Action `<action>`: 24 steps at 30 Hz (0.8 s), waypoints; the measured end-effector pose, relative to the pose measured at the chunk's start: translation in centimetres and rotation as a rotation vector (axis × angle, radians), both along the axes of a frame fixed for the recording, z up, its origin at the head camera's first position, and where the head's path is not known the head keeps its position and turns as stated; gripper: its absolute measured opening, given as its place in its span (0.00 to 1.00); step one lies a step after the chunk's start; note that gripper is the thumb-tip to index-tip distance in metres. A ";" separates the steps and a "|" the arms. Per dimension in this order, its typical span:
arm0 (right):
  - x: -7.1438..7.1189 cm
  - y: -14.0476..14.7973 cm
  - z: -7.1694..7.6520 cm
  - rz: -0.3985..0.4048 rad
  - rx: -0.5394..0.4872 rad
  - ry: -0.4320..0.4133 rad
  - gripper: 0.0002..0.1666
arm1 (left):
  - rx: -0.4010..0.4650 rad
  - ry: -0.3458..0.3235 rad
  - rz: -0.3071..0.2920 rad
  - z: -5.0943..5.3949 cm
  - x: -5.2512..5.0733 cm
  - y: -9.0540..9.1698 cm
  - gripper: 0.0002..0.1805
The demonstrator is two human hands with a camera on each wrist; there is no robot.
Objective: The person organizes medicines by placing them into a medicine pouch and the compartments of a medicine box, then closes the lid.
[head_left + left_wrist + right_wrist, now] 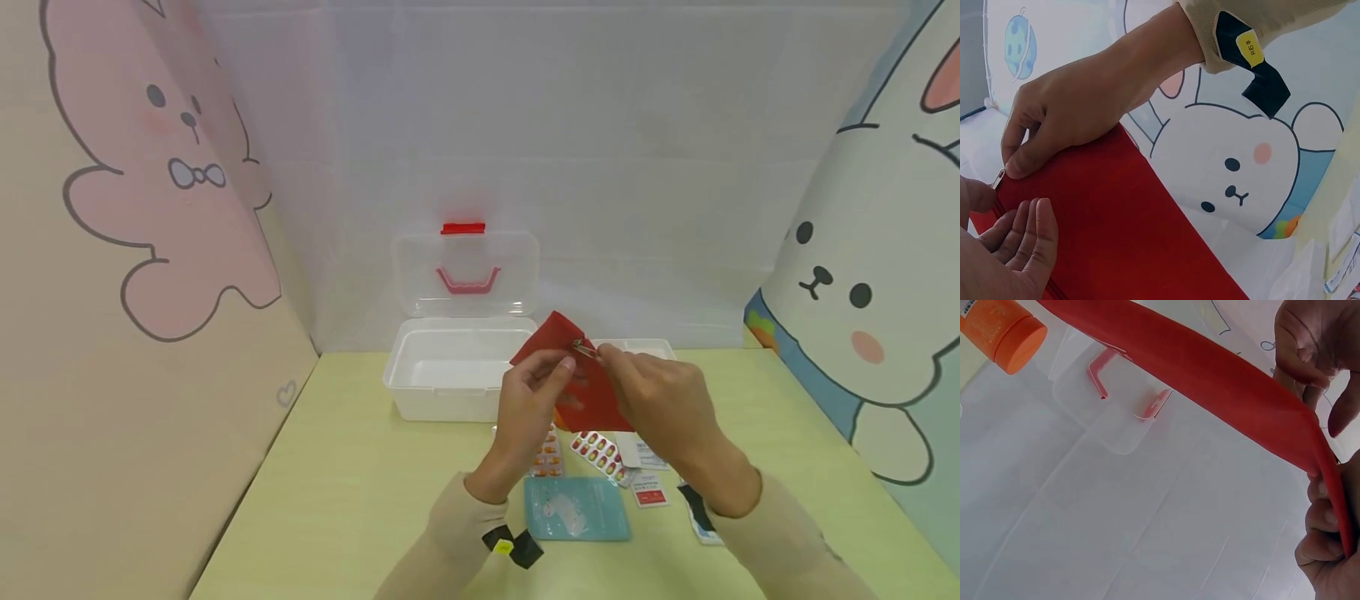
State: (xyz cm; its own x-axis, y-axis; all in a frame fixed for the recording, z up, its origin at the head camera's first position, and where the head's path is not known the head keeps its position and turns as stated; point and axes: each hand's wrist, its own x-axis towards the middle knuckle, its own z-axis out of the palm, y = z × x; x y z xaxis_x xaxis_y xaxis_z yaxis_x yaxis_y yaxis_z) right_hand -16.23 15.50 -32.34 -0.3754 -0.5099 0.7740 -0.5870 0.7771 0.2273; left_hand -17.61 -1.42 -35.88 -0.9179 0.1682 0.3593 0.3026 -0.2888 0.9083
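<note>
A red zippered pouch [600, 408] is held up above the table between both hands. My right hand [663, 400] pinches the metal zipper pull [999, 179] at the pouch's upper edge; in the right wrist view its other fingers [1322, 531] curl against the red fabric. My left hand [525, 392] holds the pouch along the zipper, thumb on one side and fingers on the other, close to the pull. Whether anything is inside the pouch is hidden.
Behind the pouch stands a white box [442, 404] with its clear lid [420, 275] raised. A white tray [648, 343] is partly hidden. Nearer lie blister packs [600, 454], a teal packet [577, 510] and a small card packet [649, 492]. An orange bottle [1007, 334] also shows.
</note>
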 end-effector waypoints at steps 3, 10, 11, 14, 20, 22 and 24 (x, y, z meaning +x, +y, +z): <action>0.0 0.0 -0.1 0.004 0.003 -0.004 0.31 | 0.019 -0.005 -0.010 0.1 0.1 0.1 0.16; 0.0 -0.1 0.0 0.023 0.027 -0.015 0.34 | 0.052 0.002 -0.027 0.6 0.1 0.2 0.17; 0.0 -0.1 0.0 0.025 0.029 -0.010 0.33 | 0.055 -0.008 -0.026 0.6 0.1 0.2 0.17; 0.1 -0.2 0.0 0.027 0.038 0.001 0.33 | 0.072 -0.052 -0.032 0.8 0.2 0.1 0.17; 0.3 -0.3 0.0 0.034 0.041 -0.002 0.34 | 0.081 -0.088 -0.057 1.2 0.3 0.1 0.16; 0.4 -0.3 0.1 0.033 0.045 -0.006 0.35 | 0.084 -0.095 -0.065 1.3 0.3 0.1 0.15; 0.4 -0.4 0.1 0.030 0.048 -0.008 0.35 | 0.106 -0.115 -0.077 1.5 0.3 0.1 0.13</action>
State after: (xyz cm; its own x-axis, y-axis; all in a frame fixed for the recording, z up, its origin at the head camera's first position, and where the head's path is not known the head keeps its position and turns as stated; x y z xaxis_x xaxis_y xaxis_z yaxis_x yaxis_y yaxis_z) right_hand -15.82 15.15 -32.25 -0.3655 -0.5574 0.7455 -0.6116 0.7476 0.2591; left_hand -17.30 -1.34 -34.43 -0.9399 0.2066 0.2719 0.1714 -0.4032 0.8989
